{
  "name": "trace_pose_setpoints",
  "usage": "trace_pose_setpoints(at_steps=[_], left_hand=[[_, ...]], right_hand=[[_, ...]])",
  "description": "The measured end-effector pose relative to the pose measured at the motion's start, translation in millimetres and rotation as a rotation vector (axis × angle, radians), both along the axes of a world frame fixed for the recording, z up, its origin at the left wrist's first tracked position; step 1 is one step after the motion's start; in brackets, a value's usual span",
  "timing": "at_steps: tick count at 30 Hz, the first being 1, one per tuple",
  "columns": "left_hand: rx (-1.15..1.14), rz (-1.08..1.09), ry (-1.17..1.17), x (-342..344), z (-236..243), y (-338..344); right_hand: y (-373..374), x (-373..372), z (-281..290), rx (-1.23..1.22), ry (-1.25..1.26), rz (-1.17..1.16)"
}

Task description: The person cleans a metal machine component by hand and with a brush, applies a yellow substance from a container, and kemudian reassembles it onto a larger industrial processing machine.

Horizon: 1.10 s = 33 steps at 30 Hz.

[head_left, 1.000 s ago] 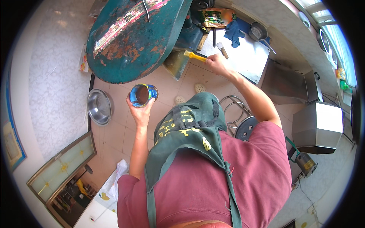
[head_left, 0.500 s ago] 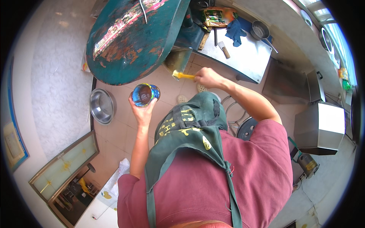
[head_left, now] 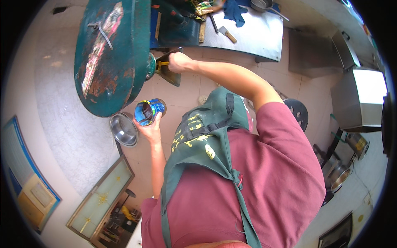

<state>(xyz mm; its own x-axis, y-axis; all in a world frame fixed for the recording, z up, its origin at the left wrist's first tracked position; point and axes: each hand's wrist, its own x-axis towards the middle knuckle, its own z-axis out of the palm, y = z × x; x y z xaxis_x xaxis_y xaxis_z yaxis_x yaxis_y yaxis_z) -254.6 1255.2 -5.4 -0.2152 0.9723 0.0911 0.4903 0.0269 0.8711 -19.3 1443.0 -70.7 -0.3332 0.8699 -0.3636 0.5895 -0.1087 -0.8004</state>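
Observation:
My left hand (head_left: 151, 130) is wrapped round a blue can (head_left: 157, 107), tilted so that its open mouth and dark brown inside show. My right hand (head_left: 178, 63) grips the yellow handle of a small brush (head_left: 163, 63). The brush's head is hidden among the shadowed parts by the metal chute (head_left: 170, 78) on the side of a large green machine (head_left: 113, 72). Worn, rusty patches mark the machine's rounded cover, along with a faded paper strip and a metal latch.
A metal-topped bench (head_left: 248, 39) behind the chute carries a scraper (head_left: 228, 34), a blue cloth (head_left: 234, 12) and a saucepan (head_left: 261, 4). A steel basin (head_left: 124, 129) sits on the floor at left. Beside my right arm stands a round dark stool (head_left: 297, 113).
My right hand has moved left and farther forward, bringing the brush to the machine's chute. The can remains in my left hand. The view has turned and shifted.

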Motion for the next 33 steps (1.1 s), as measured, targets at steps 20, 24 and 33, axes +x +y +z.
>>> trace_pose_setpoints(at_steps=[20, 24, 33], left_hand=[[0.008, 0.009, 0.012, 8.5, 14.1, 15.3], [-0.029, 0.018, 0.085, 14.3, 16.7, 17.5], [0.006, 0.033, 0.074, 23.4, 14.3, 15.9]], right_hand=[[13.5, -5.0, 18.6, -0.277, 0.182, 0.163], [33.6, -13.7, 4.9, -0.157, -0.026, 0.232], [20.6, -11.0, 1.9, 0.353, -0.322, 0.496]])
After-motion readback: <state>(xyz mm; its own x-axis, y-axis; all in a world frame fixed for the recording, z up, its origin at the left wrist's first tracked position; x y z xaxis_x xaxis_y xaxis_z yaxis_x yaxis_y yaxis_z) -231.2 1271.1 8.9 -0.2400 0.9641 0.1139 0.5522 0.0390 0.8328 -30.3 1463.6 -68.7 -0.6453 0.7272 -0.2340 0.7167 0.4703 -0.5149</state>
